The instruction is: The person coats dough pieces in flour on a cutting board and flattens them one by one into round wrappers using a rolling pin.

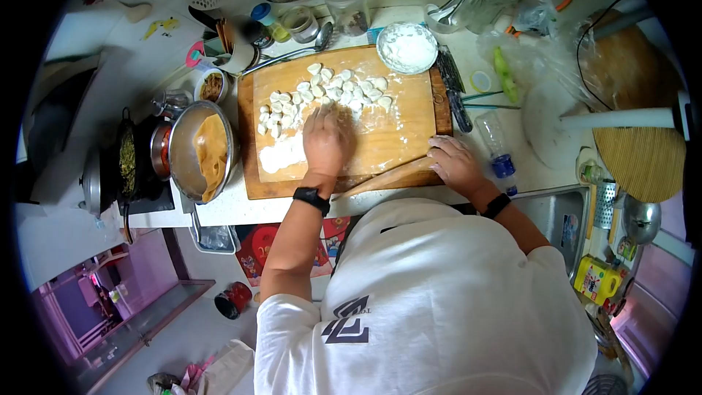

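Observation:
My left hand [327, 139] reaches over the wooden board [409, 132], its fingertips down among small white dough pieces [347, 90]. Those fingers are foreshortened and slightly blurred, so their grip does not show. Left of that hand lies a flat, floury white patch of dough [281, 156]. At the board's front right, my right hand [455, 164] is closed over the right end of a wooden rolling pin [387, 177], which slants along the front edge. Loose flour dusts the board around the pieces.
A bowl of flour [406, 48] stands at the board's back right. Left of the board, a steel bowl [235, 150] holds a large tan dough sheet. A ladle [324, 36] lies behind. A plastic bottle [503, 167] and the sink [545, 216] are to the right.

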The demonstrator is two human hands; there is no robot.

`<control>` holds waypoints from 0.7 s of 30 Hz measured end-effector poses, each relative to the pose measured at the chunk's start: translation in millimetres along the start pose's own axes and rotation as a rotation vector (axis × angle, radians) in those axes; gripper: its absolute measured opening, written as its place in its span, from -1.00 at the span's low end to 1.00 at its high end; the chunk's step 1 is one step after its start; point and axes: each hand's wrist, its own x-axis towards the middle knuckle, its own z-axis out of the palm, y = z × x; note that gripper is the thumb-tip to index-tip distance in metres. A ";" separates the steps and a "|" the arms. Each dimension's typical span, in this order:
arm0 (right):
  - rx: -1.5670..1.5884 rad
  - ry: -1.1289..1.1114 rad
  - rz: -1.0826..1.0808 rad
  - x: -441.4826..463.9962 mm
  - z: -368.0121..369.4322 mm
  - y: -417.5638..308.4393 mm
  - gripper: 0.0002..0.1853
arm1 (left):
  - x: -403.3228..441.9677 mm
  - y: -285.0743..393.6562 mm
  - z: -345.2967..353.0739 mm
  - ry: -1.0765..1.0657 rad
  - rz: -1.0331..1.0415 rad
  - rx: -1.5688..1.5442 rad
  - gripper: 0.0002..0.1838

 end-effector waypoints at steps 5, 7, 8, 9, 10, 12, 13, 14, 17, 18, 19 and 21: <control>-0.009 0.015 -0.022 2.5 -1.3 1.0 -0.67 | 9.9 -11.1 41.7 -0.143 -0.039 0.130 -0.60; -0.003 0.014 -0.011 3.4 -1.9 3.7 -0.66 | 11.4 -12.7 41.9 -0.154 0.069 0.160 -0.61; 0.007 0.008 -0.006 2.3 -2.0 3.8 -0.66 | 12.4 -13.2 42.1 -0.134 0.026 0.140 -0.62; 0.007 0.010 -0.001 2.0 -3.2 3.5 -0.66 | 13.2 -9.3 38.6 -0.136 0.030 0.137 -0.62; 0.011 0.004 -0.004 0.7 -4.6 1.7 -0.66 | 12.0 -4.5 34.1 -0.164 0.002 0.083 -0.62; 0.009 0.014 -0.021 1.9 -6.1 3.8 -0.66 | 17.0 17.7 11.2 -0.307 -0.107 -0.052 -0.60; 0.002 0.027 -0.040 -1.5 -3.1 4.3 -0.67 | -11.5 13.8 31.9 -0.144 -0.015 -0.012 -0.56; -0.006 0.038 -0.055 -3.1 -1.4 5.5 -0.67 | -26.0 21.1 29.4 -0.157 0.043 -0.021 -0.55; 0.006 0.062 -0.074 -6.8 -0.3 5.3 -0.66 | -29.6 28.4 26.1 -0.136 0.162 -0.008 -0.54; 0.009 0.060 -0.067 -8.0 1.2 4.9 -0.66 | -16.3 26.1 23.5 -0.201 0.045 -0.029 -0.58; -0.001 0.035 -0.051 -7.9 2.0 5.5 -0.69 | -3.0 20.7 25.3 -0.263 -0.073 -0.051 -0.61; -0.016 0.007 -0.037 -8.2 1.0 5.0 -0.72 | 16.3 -0.8 38.9 -0.140 -0.162 -0.175 -0.77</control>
